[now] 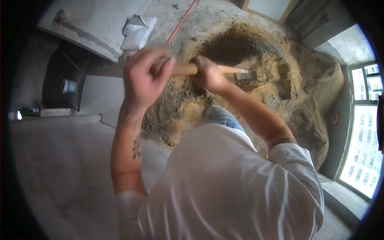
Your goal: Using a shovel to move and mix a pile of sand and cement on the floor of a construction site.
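My left hand is closed around the upper end of a long wooden-handled shovel, slightly blurred. Farther along the handle, my right hand grips it from above. The shaft slants away to the right, down to a grey metal blade at the sandy heap. Beneath both hands spreads a pile of yellowish-brown sand mixed with grey material, with a dark hollow on its far side and square-edged cuts near the blade.
A white sack lies beyond my left hand, near a red rod on the floor. At left are a white bucket and a pale board. A large window stands at right. A wood-framed panel is at the far side.
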